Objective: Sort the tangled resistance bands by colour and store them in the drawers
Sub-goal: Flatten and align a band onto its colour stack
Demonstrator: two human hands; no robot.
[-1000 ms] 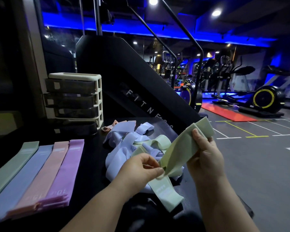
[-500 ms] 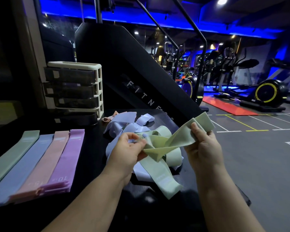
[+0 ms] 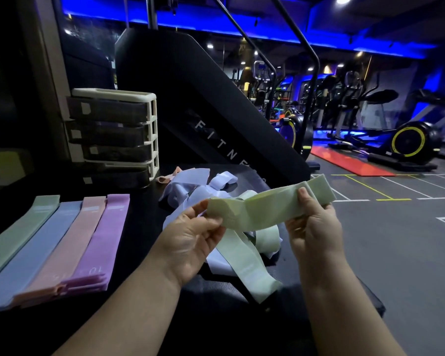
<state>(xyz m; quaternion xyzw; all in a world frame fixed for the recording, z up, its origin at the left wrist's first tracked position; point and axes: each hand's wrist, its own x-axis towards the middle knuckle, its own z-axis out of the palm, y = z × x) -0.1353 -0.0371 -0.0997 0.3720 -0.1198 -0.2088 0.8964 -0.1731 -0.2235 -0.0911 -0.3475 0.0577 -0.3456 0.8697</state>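
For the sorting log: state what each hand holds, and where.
One green band: left hand pinches one end, right hand near the other.

left hand [image 3: 195, 235] bare | right hand [image 3: 316, 227] bare | forearms [image 3: 129, 304] bare

Green band [image 3: 262, 211] stretched above tangled pile [image 3: 190, 199]; drawers [image 3: 113, 134] behind.

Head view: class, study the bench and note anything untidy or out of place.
The heap of loose bands beside the drawer unit is a knot of blue and green, one pink band poking out behind. The green band held between left hand and right hand is twisted.
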